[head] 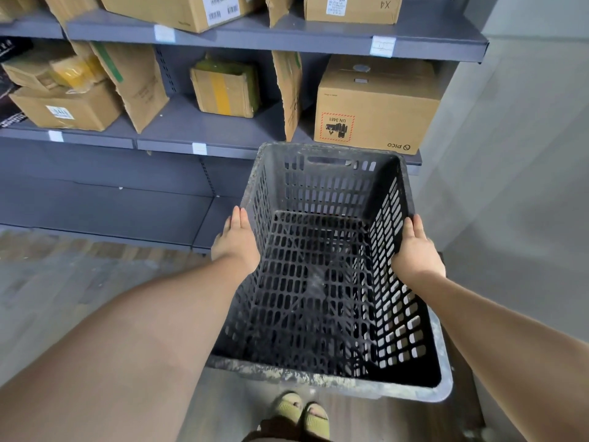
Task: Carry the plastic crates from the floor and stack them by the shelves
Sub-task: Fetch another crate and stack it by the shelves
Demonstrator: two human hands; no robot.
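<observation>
While both hands [325,247] grip its sides, black crate [322,282] faces shelves [274,38].

The person is wearing pale yellow-green open-toed slide sandals [302,416], showing at six o'clock, and both forearms are showing bare, with no sleeves, down to the left hand [237,239] and right hand [416,247].
</observation>
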